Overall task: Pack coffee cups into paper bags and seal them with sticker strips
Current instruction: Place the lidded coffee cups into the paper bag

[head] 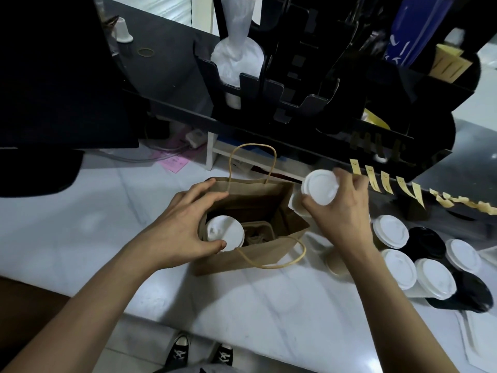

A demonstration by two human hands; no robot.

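White marbled counter (269,305) carries an open brown paper bag with twine handles (255,254); inside it, at the left, stands a white-lidded paper cup (224,232) beside a cardboard divider; the left hand (183,224) spreads its fingers, released, over the bag's left rim; the right hand (341,208) grasps a second white-lidded coffee cup (320,187) just right of the bag's mouth; more white- and black-lidded cups (419,262) stand at the right; yellow sticker strips (384,181) hang from a black rack's edge (295,146); no writing is legible.
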